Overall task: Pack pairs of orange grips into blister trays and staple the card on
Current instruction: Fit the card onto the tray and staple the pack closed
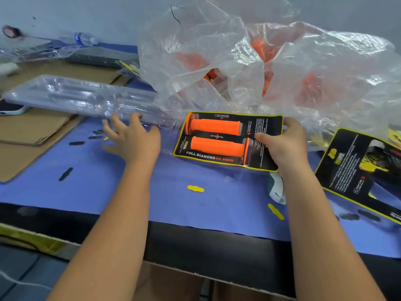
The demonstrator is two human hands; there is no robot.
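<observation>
While two orange grips (217, 136) lie side by side in a clear blister tray (235, 169) under a black and yellow card (230, 139) in the middle of the blue mat (134, 187), the right hand (282, 144) holds the card's right edge, thumb on top. Left of it, the left hand (134, 137) has its fingers spread against a stack of empty clear trays (71, 94); it may be just touching. Far behind sits a big plastic bag (249, 57) with more orange grips inside.
</observation>
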